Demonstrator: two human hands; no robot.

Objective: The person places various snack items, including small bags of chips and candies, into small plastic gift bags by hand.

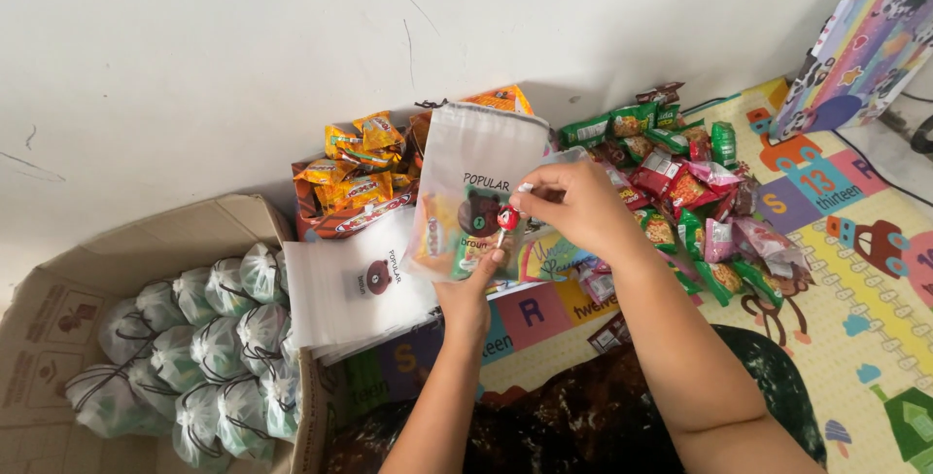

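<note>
At the far left, well away from your fingers, the cardboard box [58, 338] stood packed with tied white pouches [204, 348], and nearer in, just left of your left hand, a stack of flat empty bags [355, 289] lay on the play mat [855, 280]. Your left hand [471, 289] held the frosted drawstring bag [476, 192] upright from below, its fingers [499, 256] curled against the lower front of the bag, where a few snacks already showed through. Only that light hold kept it up, so I judged the bag could sag or tip and spill what it held if the grip eased. Your right hand [573, 204] sat just right of the bag, its fingers pinching the thin stick of a red lollipop [507, 218], whose head hung right against the bag's front, just above your left fingertips. The lollipop was outside the bag and well below its mouth, so it looked likely to slide down the outside, or slip from so narrow a pinch and fall to the mat. Behind your fingers lay the orange snack packets [355, 177], and to their right the heap of green and red packets [680, 182]; a wide sweep of your right forearm could have scattered that heap.
</note>
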